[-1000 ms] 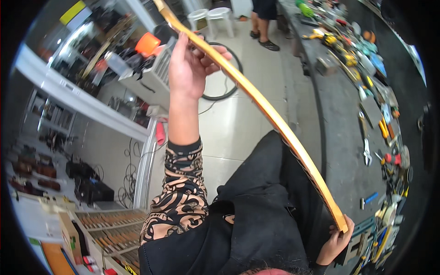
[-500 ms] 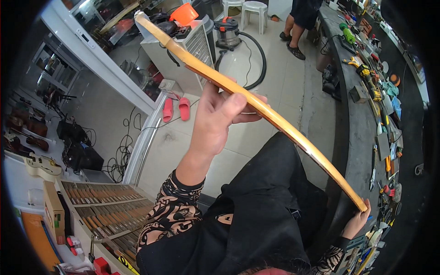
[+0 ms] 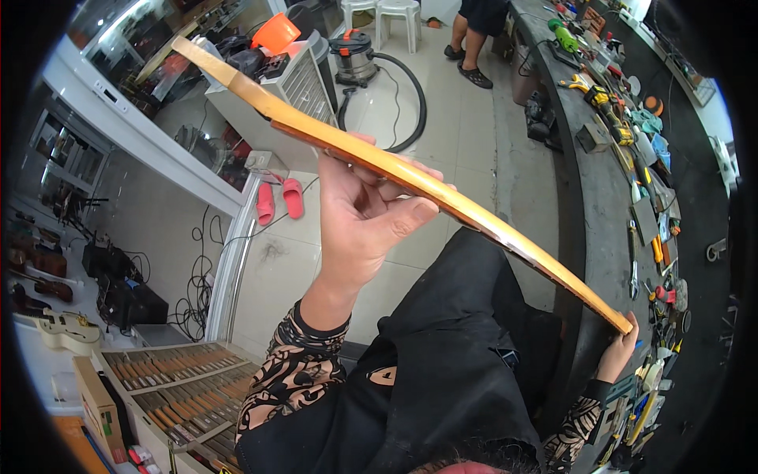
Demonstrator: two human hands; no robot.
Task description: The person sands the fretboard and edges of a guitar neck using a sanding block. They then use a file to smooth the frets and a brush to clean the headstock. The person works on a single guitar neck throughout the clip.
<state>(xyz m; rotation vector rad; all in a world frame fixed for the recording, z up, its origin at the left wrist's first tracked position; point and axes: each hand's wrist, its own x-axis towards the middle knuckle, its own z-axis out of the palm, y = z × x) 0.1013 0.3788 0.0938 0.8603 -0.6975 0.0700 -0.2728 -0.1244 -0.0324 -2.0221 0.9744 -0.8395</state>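
Observation:
A long guitar neck point(image 3: 379, 162) of pale glossy wood, with a darker brown strip along its lower edge, stretches slantwise across the view. Its broader headstock end point(image 3: 201, 61) points to the far left. My left hand point(image 3: 351, 233) supports it around the middle from below; the fingers curl behind and the thumb lies along the near, darker side. At the near right, my right hand point(image 3: 620, 351) closes around the other end, beside the workbench, and its fingers are partly hidden. The neck is held in the air above my black apron point(image 3: 442, 355).
A dark workbench point(image 3: 600, 229) runs along the right, crowded with hand tools. Wooden strips fill a slotted rack point(image 3: 178, 387) at the lower left. A shop vacuum point(image 3: 353, 59), a drawer cabinet point(image 3: 304, 91) and pink slippers point(image 3: 292, 197) stand beyond. Another person's legs point(image 3: 472, 39) show far off.
My left thumb has slid off the neck's top face to its near, lower side. The neck has turned slightly in my hands, and the whole view has shifted a little.

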